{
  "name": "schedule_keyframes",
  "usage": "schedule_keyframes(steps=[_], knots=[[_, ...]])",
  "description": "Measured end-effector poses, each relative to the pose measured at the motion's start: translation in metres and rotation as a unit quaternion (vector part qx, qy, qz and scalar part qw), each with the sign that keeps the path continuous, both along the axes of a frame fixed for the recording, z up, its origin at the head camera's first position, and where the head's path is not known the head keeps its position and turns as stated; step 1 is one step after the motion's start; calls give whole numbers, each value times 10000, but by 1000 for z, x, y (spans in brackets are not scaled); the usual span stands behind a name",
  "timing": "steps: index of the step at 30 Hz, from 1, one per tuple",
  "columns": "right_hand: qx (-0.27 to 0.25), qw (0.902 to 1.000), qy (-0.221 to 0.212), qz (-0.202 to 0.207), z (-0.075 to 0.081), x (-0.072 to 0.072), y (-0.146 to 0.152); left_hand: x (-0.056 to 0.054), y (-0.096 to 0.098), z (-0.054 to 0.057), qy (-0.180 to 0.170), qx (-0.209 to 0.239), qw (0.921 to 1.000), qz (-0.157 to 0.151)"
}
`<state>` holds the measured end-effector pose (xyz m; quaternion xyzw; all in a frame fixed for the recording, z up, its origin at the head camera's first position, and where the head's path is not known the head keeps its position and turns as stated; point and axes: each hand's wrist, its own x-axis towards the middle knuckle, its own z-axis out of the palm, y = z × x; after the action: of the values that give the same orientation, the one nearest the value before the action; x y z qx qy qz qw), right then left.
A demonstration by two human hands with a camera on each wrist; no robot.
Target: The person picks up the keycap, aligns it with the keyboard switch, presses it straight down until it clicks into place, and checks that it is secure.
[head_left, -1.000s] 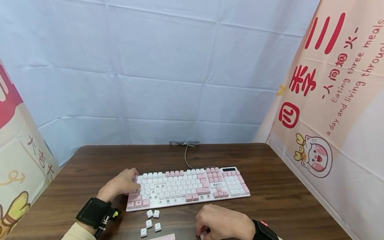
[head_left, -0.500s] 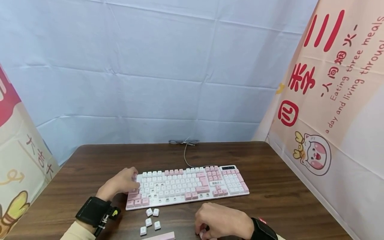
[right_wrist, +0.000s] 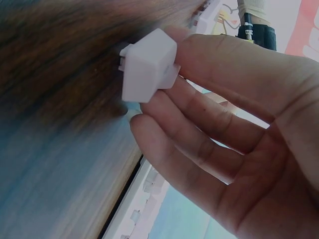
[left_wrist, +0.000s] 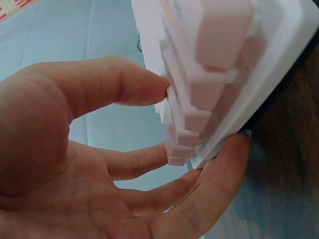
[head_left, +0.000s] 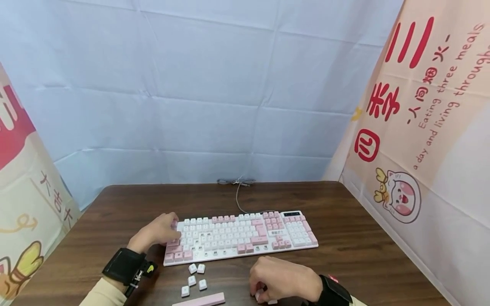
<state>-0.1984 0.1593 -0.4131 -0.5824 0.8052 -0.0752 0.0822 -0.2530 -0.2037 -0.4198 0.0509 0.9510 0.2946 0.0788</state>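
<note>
A white-and-pink keyboard lies on the table, with several key positions bare near its left front. My left hand holds its left end: in the left wrist view the thumb touches the pink keys while the fingers rest along the far edge and side. In front of the keyboard, my right hand pinches a small pale keycap between thumb and fingers, partly hidden by another pale keycap nearer the right wrist camera. That nearer keycap has its stem side toward the table.
Several loose white keycaps lie on the dark wooden table between the hands. A long pink keycap lies at the front. The cable is bundled behind the keyboard. Cloth sheets enclose the back and sides.
The head view has shifted slightly, bringing more of the long pink keycap into sight. Both hands keep nearly the same places and hold.
</note>
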Motion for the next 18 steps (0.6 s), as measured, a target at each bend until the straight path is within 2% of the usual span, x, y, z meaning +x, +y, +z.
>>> schedule_keyframes(steps=[6,12,18], knots=[[15,10000,46,48,-2,1,0,2,1,-2,6,135,9999,2],[52,9996,270,117,-1,1,0,2,1,-3,54,155,9999,24],[56,10000,-21,36,-1,1,0,2,0,-6,5,238,9997,15]])
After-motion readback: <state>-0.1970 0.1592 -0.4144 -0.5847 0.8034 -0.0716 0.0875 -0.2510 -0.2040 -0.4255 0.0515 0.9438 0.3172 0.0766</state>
